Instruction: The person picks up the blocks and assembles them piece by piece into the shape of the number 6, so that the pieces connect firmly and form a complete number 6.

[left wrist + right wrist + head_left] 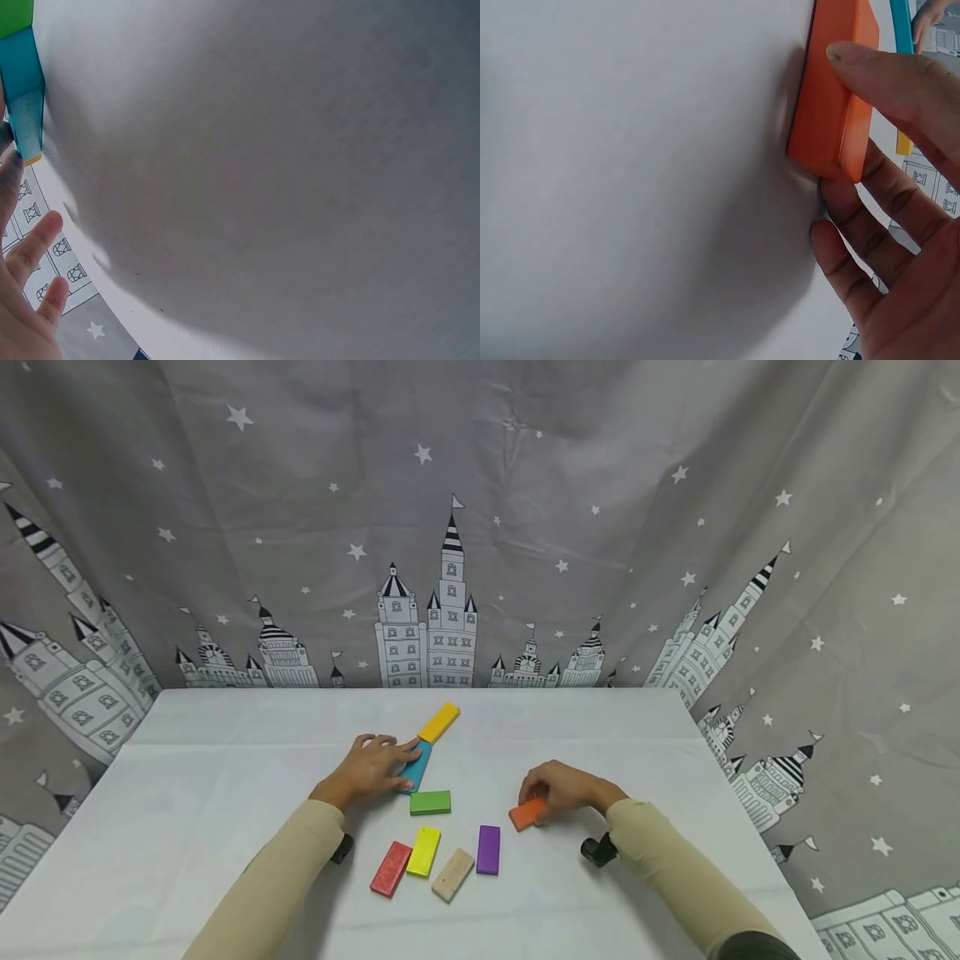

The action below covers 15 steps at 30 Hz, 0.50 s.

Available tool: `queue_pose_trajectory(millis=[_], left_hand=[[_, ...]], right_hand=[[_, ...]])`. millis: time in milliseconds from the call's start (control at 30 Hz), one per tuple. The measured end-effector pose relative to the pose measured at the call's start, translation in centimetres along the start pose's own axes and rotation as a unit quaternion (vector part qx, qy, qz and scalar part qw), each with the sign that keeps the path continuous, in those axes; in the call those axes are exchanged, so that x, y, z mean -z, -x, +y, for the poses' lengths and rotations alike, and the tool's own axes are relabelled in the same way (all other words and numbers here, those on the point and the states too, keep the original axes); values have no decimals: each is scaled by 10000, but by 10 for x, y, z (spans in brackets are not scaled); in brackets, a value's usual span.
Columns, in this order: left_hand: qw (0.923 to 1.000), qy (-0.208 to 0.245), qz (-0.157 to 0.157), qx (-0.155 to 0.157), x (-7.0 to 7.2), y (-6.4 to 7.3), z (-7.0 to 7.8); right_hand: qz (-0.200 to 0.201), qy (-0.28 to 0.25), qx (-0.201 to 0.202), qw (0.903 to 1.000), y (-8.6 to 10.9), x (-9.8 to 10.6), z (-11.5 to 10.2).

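Observation:
My left hand holds a blue block on the white table, thumb at its near end and forefinger at its far end. A yellow-orange block lies end to end with the blue one, pointing away to the right. Close in front of the blue block is a green block. On the right, my right hand grips an orange block. The right wrist view shows the thumb across the top of this orange block, with fingers behind it.
Nearer to me lie a red block, a bright yellow block, a plain wooden block and a purple block. A grey curtain printed with castles and stars hangs behind the white table.

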State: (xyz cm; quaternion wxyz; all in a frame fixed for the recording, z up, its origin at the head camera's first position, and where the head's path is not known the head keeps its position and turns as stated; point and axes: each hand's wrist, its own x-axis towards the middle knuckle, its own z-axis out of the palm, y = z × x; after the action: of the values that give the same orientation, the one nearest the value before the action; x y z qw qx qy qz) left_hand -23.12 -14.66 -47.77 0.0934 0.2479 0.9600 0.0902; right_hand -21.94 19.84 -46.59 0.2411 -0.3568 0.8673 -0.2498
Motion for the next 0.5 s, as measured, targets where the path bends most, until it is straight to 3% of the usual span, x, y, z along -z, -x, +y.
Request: queue_pose_trajectory(millis=[500], left_hand=[[10000, -76, 38, 37, 0, -1, -1]], right_hand=[[370, -36, -240, 9990, -24, -5, -4]])
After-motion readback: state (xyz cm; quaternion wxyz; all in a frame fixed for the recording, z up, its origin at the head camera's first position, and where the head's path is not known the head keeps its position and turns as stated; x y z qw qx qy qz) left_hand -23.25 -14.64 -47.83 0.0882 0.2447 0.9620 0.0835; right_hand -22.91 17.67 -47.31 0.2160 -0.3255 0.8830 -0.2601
